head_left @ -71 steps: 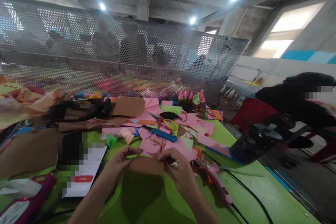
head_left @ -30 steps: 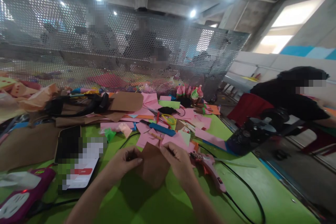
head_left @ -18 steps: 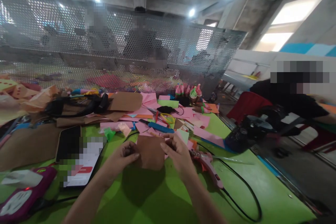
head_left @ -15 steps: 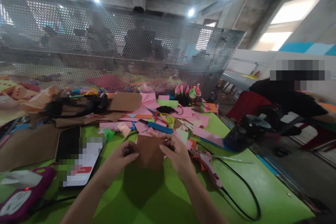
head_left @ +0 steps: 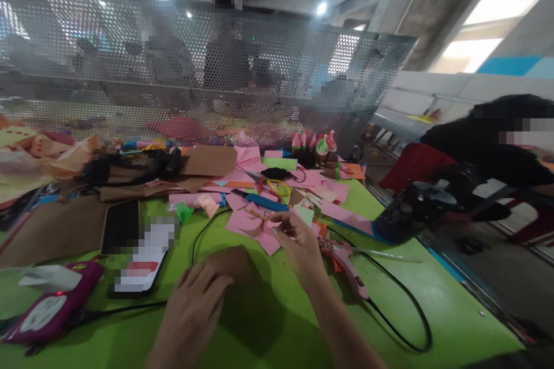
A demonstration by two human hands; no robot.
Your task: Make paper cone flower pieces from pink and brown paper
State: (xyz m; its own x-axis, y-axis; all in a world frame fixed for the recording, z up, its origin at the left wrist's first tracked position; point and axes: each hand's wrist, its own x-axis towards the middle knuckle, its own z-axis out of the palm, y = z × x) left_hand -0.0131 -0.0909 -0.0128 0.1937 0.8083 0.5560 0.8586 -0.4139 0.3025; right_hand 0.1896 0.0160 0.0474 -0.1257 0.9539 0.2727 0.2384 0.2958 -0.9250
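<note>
My left hand (head_left: 194,308) lies low over the green table (head_left: 268,323), blurred, its fingers closed on a piece of brown paper (head_left: 234,259) that rests against the tabletop. My right hand (head_left: 298,242) is apart from the brown paper, raised above a heap of pink paper scraps (head_left: 249,222). Its thumb and fingers are curled together in a pinch, and whether anything is in them cannot be made out.
A pink glue gun (head_left: 346,268) with a black cable (head_left: 407,314) lies right of my right hand. A phone (head_left: 138,251), a pink device (head_left: 47,311) and brown card (head_left: 47,230) sit left. A perforated metal screen (head_left: 216,86) stands behind. A person in black (head_left: 489,150) leans in at right.
My right hand has let go of the brown paper and moved up towards the pink scraps. My left hand has dropped with the brown paper to the table.
</note>
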